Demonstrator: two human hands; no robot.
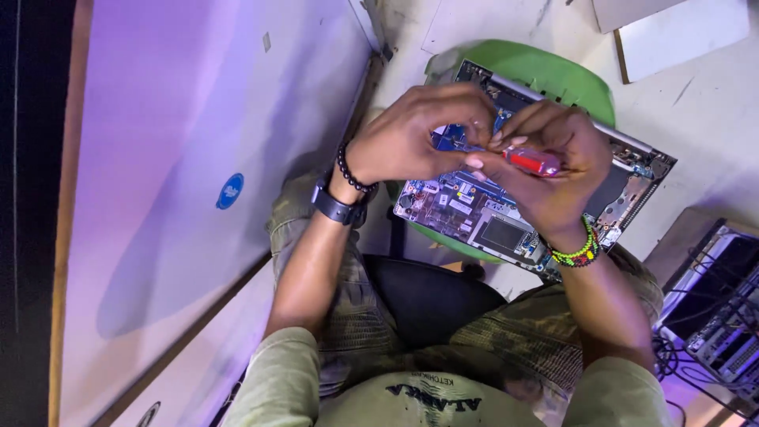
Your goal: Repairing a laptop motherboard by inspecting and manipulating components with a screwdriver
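Everything here sits around the opened laptop (506,213), which lies bottom-up on a green stool (545,67) with its circuit boards showing. To the left of the laptop stands a big pale board (198,158) with a round blue sticker (230,190) on it.

My left hand (411,134) is over the laptop's left half, near its far edge. The fingers are curled, and thumb and forefinger pinch together above the boards; whatever sits between them is too small to make out. A black watch (336,205) and a string of dark beads (352,175) ring that wrist, just off the laptop's left edge.

My right hand (553,170) is over the middle of the laptop, touching the left hand at the fingertips. It is closed around a screwdriver with a red handle (531,161). The handle lies across my palm, its long axis running roughly left to right along the laptop, slightly lower at the right. It points left, toward my other hand; the shaft and tip are hidden behind my fingers, so I cannot tell where the tip lands. A green beaded bracelet (575,255) sits on that wrist, over the laptop's near edge.

My hands cover the middle of the boards. To the right of the laptop, a stack of electronics with cables (723,316) is cut off by the frame edge.
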